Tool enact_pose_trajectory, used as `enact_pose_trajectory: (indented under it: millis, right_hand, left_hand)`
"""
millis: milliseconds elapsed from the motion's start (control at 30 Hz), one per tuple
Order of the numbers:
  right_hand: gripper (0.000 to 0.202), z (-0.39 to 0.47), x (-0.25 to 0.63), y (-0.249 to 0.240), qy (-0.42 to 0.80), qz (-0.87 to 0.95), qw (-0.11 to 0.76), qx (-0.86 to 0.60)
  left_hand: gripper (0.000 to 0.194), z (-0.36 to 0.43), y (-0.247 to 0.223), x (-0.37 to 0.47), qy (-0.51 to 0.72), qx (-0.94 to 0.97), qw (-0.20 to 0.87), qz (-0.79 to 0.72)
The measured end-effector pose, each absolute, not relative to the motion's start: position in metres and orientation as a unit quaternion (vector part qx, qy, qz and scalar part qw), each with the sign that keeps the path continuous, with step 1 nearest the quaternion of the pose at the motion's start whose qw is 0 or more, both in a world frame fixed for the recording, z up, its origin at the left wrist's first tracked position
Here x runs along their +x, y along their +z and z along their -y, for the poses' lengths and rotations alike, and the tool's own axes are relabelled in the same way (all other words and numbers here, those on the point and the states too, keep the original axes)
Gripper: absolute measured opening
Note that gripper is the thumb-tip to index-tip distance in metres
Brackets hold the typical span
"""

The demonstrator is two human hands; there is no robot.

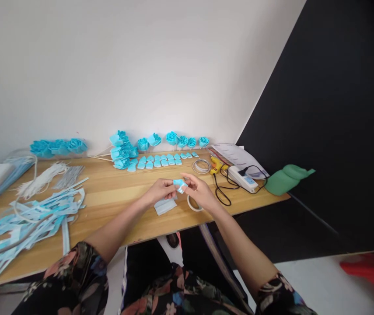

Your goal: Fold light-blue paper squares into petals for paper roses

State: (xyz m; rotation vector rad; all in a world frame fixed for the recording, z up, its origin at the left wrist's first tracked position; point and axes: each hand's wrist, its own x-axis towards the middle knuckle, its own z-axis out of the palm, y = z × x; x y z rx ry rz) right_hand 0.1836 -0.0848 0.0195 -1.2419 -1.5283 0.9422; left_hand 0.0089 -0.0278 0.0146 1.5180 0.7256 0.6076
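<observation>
Between my two hands is a small folded piece of light blue fabric, perhaps cut from a face mask. My left hand pinches its left side and my right hand grips its right side. Under my left hand a pale blue-white sheet lies flat on the wood. A roll of tape rests below my right hand, partly covered by it. Beyond the hands, small folded blue petals are set out in rows.
Blue fabric flowers line the wall on the wooden table. At right are a wire coil, yellow glue gun, power strip, papers and green watering can. Cut strips heap at left.
</observation>
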Motion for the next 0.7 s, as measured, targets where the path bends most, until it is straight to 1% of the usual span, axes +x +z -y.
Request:
enact_pose_trajectory:
  millis: [167, 300, 433, 533, 700]
  right_hand:
    - [0.046, 0.08, 0.176, 0.012, 0.373, 0.584, 0.524, -0.496]
    - [0.049, 0.078, 0.175, 0.009, 0.4, 0.546, 0.558, -0.48]
    - [0.052, 0.082, 0.18, 0.009, 0.429, 0.527, 0.554, -0.48]
    - [0.048, 0.084, 0.187, 0.012, 0.44, 0.535, 0.533, -0.487]
    - [0.044, 0.08, 0.184, 0.005, 0.399, 0.563, 0.534, -0.488]
  left_hand:
    - [0.039, 0.029, 0.011, 0.012, 0.289, 0.66, 0.627, -0.296]
    - [0.034, 0.029, 0.008, 0.014, 0.314, 0.648, 0.623, -0.306]
    - [0.031, 0.028, 0.009, 0.013, 0.324, 0.632, 0.631, -0.313]
    - [0.031, 0.027, 0.01, 0.013, 0.309, 0.645, 0.624, -0.315]
    - [0.03, 0.028, 0.009, 0.013, 0.291, 0.669, 0.613, -0.305]
